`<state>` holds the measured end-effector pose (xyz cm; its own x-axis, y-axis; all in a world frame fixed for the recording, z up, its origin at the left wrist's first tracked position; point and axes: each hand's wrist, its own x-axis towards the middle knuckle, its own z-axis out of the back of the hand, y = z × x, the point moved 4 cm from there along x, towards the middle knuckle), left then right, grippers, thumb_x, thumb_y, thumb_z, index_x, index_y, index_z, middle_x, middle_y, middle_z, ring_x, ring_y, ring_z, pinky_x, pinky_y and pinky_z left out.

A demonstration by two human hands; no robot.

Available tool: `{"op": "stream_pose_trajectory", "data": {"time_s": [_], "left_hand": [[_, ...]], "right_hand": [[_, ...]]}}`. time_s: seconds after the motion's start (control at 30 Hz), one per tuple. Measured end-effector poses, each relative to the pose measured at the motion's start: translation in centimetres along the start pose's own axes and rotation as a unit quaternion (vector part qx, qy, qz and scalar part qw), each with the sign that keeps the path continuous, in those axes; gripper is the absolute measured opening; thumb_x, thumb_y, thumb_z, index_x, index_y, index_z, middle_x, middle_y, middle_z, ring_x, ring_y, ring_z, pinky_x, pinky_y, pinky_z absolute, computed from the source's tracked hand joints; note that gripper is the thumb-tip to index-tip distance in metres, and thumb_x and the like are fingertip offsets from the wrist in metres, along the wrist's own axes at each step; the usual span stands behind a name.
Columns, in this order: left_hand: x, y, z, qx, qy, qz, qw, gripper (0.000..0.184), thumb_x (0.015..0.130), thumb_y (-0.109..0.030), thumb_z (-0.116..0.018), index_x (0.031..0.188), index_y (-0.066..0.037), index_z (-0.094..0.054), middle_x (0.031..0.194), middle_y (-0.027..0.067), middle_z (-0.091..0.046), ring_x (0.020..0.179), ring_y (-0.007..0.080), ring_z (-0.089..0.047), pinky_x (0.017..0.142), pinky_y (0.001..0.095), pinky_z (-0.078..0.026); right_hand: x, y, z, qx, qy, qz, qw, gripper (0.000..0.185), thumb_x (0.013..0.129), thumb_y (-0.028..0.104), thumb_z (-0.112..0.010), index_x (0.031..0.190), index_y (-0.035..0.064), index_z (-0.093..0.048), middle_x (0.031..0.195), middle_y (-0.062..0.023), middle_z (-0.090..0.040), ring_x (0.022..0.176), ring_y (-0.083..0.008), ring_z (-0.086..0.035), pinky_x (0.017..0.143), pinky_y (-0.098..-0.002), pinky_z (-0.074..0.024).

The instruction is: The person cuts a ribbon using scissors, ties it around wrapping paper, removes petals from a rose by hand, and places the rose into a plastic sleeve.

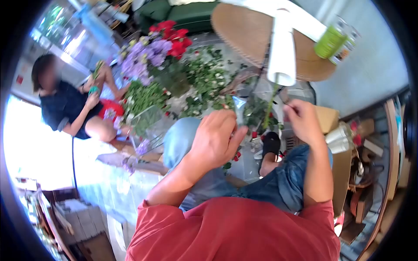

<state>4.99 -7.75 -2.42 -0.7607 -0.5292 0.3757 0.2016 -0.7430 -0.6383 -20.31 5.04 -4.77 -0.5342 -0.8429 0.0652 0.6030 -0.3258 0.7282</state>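
My left hand (216, 136) is held above my left knee, fingers curled and thumb close to them. Whatever it may hold is hidden. To the right, my right hand (303, 119) has its thumb and fingertips pinched together; anything between them is too small to make out. Between the hands stands a green stem (271, 106), its upper end meeting the lower end of a white roll (282, 52). Both hands appear apart from the stem. Cut greenery (257, 113) with red blooms lies on the floor beyond my hands.
A round brown table (241, 32) carries green cans (332, 41). Purple flowers (143, 58) and red flowers (174, 39) stand ahead, near heaped leafy stems (146, 100). At left a seated person (72, 102) holds stems. Cardboard boxes (326, 118) stand at right.
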Motion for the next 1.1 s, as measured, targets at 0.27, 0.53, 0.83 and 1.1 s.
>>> {"op": "stream_pose_trajectory", "data": {"time_s": [0.27, 0.53, 0.83, 1.1], "left_hand": [[-16.4, 9.6, 6.4, 0.11, -0.032, 0.124, 0.986, 0.046, 0.089, -0.008, -0.069, 0.133, -0.003, -0.06, 0.121, 0.0199, -0.066, 0.104, 0.0365, -0.066, 0.088, 0.0447, -0.054], [-11.1, 29.6, 8.1, 0.206, 0.179, 0.277, 0.922, 0.029, 0.085, -0.007, -0.066, 0.113, 0.001, -0.07, 0.114, 0.027, -0.07, 0.103, 0.0437, -0.07, 0.089, 0.0482, -0.057], [-12.7, 43.1, 0.8, 0.35, 0.405, 0.348, 0.77, 0.043, 0.081, -0.009, -0.068, 0.124, -0.004, -0.065, 0.13, 0.0244, -0.066, 0.121, 0.0403, -0.064, 0.099, 0.0472, -0.055], [-13.1, 46.0, 0.9, 0.342, 0.429, 0.353, 0.758, 0.044, 0.082, -0.013, -0.07, 0.123, -0.002, -0.064, 0.133, 0.0237, -0.064, 0.122, 0.0393, -0.064, 0.098, 0.0478, -0.055]], "right_hand": [[-3.2, 4.1, 3.3, 0.049, 0.132, -0.079, 0.987, 0.022, 0.097, 0.012, -0.067, 0.081, -0.0018, -0.062, 0.062, -0.0062, -0.062, 0.055, -0.012, -0.06, 0.053, -0.0288, -0.0459], [-5.7, 13.2, -5.1, 0.085, 0.443, 0.201, 0.87, 0.024, 0.095, 0.025, -0.073, 0.089, 0.0029, -0.066, 0.072, -0.0118, -0.067, 0.063, -0.0288, -0.066, 0.057, -0.0378, -0.0499], [-4.6, 10.7, -11.1, -0.045, 0.444, 0.152, 0.882, 0.032, 0.098, 0.034, -0.065, 0.092, 0.0018, -0.066, 0.08, -0.0212, -0.07, 0.081, -0.0425, -0.068, 0.072, -0.0508, -0.0519], [-3.9, 9.9, -10.8, -0.061, 0.451, 0.156, 0.877, 0.038, 0.097, 0.034, -0.067, 0.08, 0.0, -0.067, 0.07, -0.0223, -0.067, 0.071, -0.0438, -0.067, 0.068, -0.0498, -0.0532]]}}
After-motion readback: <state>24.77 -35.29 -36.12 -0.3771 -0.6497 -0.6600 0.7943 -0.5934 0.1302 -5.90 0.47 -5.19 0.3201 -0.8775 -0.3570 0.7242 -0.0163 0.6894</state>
